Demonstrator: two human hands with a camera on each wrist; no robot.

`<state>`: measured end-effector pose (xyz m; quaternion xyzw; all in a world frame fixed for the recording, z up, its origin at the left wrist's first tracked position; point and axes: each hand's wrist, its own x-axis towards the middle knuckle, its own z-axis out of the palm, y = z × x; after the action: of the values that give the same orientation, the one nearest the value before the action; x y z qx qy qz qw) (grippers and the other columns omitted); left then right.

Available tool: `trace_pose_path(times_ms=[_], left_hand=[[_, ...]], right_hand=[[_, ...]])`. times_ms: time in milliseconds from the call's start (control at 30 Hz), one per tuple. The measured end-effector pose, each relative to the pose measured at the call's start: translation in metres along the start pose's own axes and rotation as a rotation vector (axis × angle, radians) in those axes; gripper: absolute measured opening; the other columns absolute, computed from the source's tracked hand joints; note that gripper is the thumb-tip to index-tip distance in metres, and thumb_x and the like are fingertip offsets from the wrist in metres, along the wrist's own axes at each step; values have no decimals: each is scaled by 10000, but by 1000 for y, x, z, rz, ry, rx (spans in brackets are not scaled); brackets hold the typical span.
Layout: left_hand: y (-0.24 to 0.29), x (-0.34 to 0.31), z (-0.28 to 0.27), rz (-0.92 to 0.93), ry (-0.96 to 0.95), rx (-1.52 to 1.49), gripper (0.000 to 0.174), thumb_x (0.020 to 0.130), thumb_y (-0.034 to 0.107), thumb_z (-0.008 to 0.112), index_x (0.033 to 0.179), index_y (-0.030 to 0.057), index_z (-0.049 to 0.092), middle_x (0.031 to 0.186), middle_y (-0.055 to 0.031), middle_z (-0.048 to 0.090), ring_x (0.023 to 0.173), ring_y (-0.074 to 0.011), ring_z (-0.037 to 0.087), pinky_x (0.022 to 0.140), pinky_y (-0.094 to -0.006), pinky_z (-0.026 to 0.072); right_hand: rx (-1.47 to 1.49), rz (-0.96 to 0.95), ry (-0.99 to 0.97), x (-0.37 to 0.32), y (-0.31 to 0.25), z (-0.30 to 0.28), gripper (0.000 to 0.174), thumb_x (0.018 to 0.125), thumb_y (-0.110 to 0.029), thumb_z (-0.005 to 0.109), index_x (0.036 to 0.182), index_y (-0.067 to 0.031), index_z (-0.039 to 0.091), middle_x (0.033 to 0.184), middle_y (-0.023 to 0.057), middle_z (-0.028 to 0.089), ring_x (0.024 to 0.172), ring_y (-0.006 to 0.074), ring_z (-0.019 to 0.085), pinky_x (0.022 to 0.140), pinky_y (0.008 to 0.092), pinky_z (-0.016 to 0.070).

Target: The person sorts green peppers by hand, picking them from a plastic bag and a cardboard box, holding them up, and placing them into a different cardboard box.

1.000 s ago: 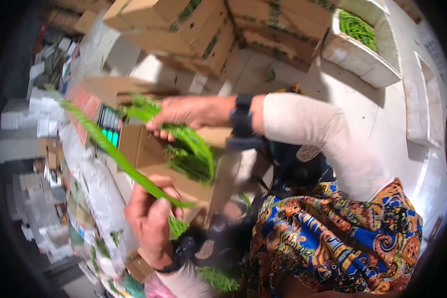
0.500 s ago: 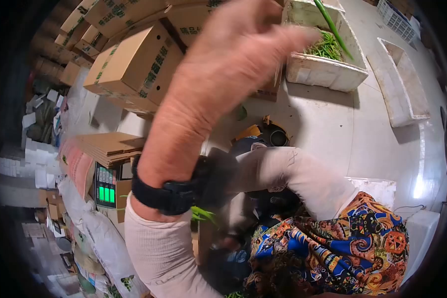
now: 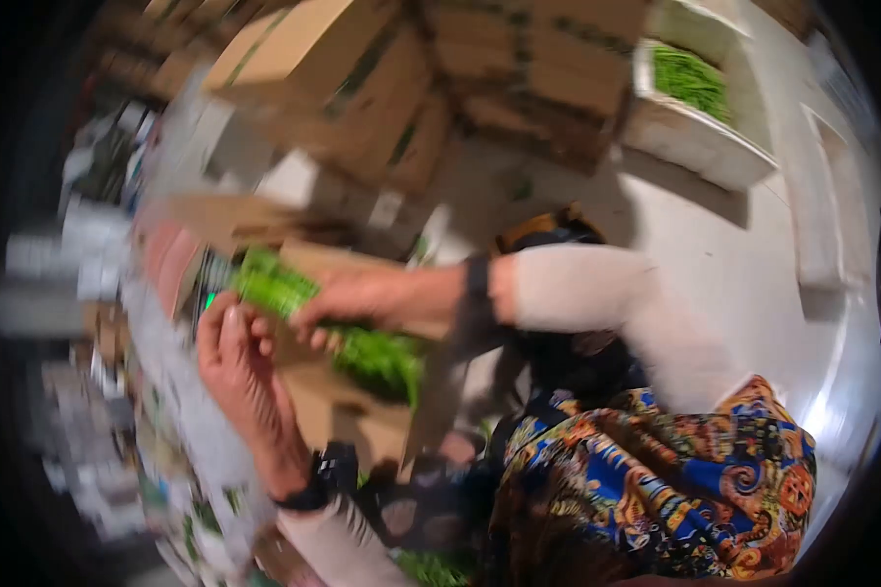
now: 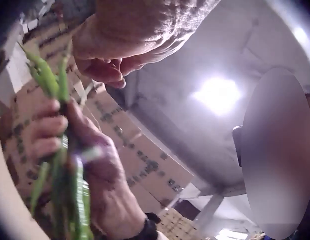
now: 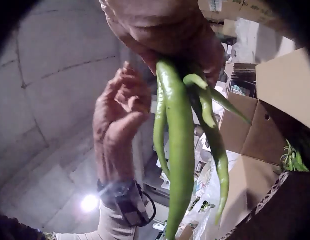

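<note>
My right hand grips a bunch of long green chili peppers above an open cardboard box. In the right wrist view the peppers hang down from that hand, one thick and several thinner. The left wrist view shows the right hand's fingers wrapped round the bunch. My left hand is raised beside the bunch's left end, its fingers loosely bent and nothing visible in them. More green peppers lie inside the cardboard box.
A white foam box with green peppers stands on the floor at upper right. Large cardboard cartons are stacked at the back. A scale with a lit display sits left of the hands, near a white sack.
Earlier my left hand held a long pepper, then swung across toward the foam box, where a pepper showed over it. Now that hand is back beside the right hand, without the pepper.
</note>
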<state>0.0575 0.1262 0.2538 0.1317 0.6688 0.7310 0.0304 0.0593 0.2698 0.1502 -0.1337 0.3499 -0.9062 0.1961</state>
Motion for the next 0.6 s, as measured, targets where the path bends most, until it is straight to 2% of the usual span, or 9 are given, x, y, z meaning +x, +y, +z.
trace_pose_path(times_ms=[67, 167, 200, 267, 400, 433, 533, 567, 600], left_hand=[[-14, -7, -37, -45, 142, 86, 240, 905, 114, 608, 1112, 7, 554, 850, -4, 551, 685, -50, 510, 547, -179, 395], [-38, -23, -58, -174, 165, 128, 258, 889, 136, 631, 1103, 12, 557, 887, -30, 584, 718, -79, 551, 549, -177, 395], [-42, -28, -55, -224, 143, 106, 298, 867, 188, 664, 1092, 21, 562, 914, -43, 601, 734, -91, 572, 551, -179, 398], [-52, -36, -44, -322, 137, 147, 293, 847, 228, 689, 1039, 40, 574, 841, -16, 603, 694, -75, 557, 538, -178, 385], [-71, -32, -50, -295, 63, 65, 173, 867, 190, 664, 942, 53, 591, 801, 1, 598, 660, -62, 525, 534, -183, 376], [-73, -31, -51, -250, 51, -20, 136, 874, 175, 655, 907, 57, 595, 797, 3, 596, 659, -60, 517, 538, -189, 377], [-64, -34, -69, -305, 79, -87, 190, 871, 154, 636, 1012, 27, 618, 828, -4, 616, 707, -59, 544, 577, -181, 411], [-59, -34, -78, -310, 46, -76, 228, 888, 138, 607, 1073, 4, 604, 854, -31, 621, 731, -83, 572, 622, -195, 465], [-57, -35, -88, -319, 60, -77, 228, 888, 138, 607, 1073, 4, 604, 854, -31, 621, 731, -83, 572, 622, -195, 465]], right_hand=[[-61, 221, 182, 4, -9, 15, 125, 891, -153, 590, 899, -34, 627, 766, 20, 618, 709, 72, 568, 566, 222, 473], [-101, 118, 114, 2, -3, 14, 150, 873, -126, 604, 1002, -51, 590, 849, 26, 603, 718, 77, 556, 574, 214, 473], [-125, 91, 97, 2, 1, 13, 185, 871, -129, 604, 1039, -58, 575, 874, 26, 595, 723, 80, 552, 586, 219, 474], [-203, 162, 39, -7, 3, 13, 435, 864, -191, 634, 1247, -52, 481, 1000, 1, 576, 798, 66, 563, 664, 211, 477], [-220, 212, 67, -8, 10, 24, 414, 861, -192, 633, 1221, -29, 509, 978, 21, 600, 781, 74, 574, 687, 220, 490], [-190, 261, 156, -6, 10, 22, 313, 847, -128, 624, 1132, -19, 554, 957, 80, 634, 817, 170, 628, 728, 304, 527], [-114, 224, 227, 6, 8, 9, 259, 870, -89, 588, 1101, 25, 558, 937, 126, 650, 785, 167, 661, 686, 266, 563], [-128, 262, 278, 8, 1, 5, 236, 877, -71, 574, 1085, 39, 561, 937, 142, 657, 792, 156, 668, 664, 236, 568], [-187, 257, 256, 9, -6, 0, 261, 879, -103, 592, 1086, 55, 567, 942, 114, 666, 802, 140, 664, 666, 219, 562]])
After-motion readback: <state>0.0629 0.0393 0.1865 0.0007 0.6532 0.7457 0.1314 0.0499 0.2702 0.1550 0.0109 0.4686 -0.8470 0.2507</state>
